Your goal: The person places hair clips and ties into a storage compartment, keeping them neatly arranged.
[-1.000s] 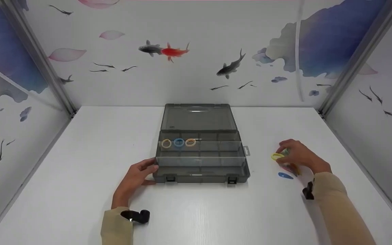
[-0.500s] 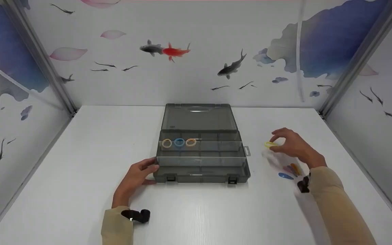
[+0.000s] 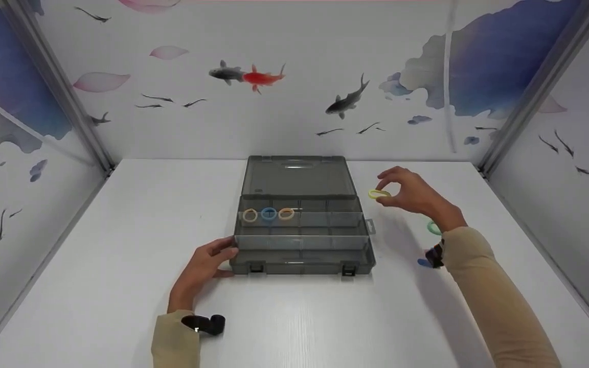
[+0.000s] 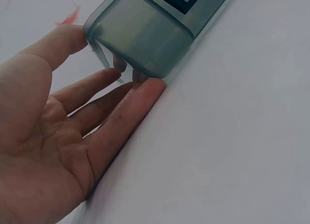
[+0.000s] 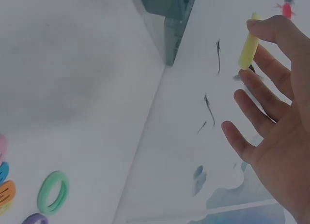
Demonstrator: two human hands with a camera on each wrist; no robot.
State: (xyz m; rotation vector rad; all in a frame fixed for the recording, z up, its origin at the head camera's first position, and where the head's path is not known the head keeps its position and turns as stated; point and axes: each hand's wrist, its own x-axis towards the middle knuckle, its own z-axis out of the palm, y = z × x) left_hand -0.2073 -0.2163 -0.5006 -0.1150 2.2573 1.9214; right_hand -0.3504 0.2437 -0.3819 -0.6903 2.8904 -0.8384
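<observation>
A grey see-through compartment box (image 3: 304, 268) lies with its lid (image 3: 299, 176) folded back. My left hand (image 3: 203, 268) holds its near left corner, thumb at the upper edge and fingers at the side, as the left wrist view of the box corner (image 4: 140, 33) shows. Raised off the table beyond the box's right side, my right hand (image 3: 412, 193) pinches a yellow ring (image 3: 371, 193) between thumb and fingers; the right wrist view has this yellow ring (image 5: 249, 52) edge-on. Inside the back row sit a cream ring (image 3: 244, 216), a blue ring (image 3: 269, 220) and a peach ring (image 3: 280, 216).
On the table right of the box lie a green ring (image 3: 432, 228) and a blue hair clip (image 3: 424, 262), partly behind the right forearm. The right wrist view adds a purple piece (image 5: 35, 219) and an orange clip (image 5: 7, 192). White printed walls enclose the table.
My right hand has lifted the yellow ring off the pile of small pieces and carried it away and leftward, toward the box lid. My left hand has stayed at the corner.
</observation>
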